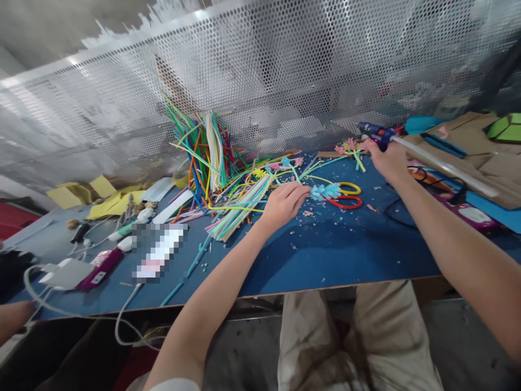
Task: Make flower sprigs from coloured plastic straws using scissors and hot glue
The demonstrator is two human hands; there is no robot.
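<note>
My left hand is closed over the table with its fingertips pinched on a light blue pipe-cleaner flower. Farther right and back, my right hand is wrapped round a dark blue hot glue gun. A long clear glue stick slants out of the gun to the right. Behind the blue flower lies a pair of scissors, its yellow and red handles showing and its blades hidden. Pink pipe-cleaner flowers on a yellow-green stem lie beside my right hand.
Pipe cleaners of many colours are heaped against the perforated metal screen. A phone, power strips and cables are at left; cardboard and another power strip at right. Another person's arm shows at far left.
</note>
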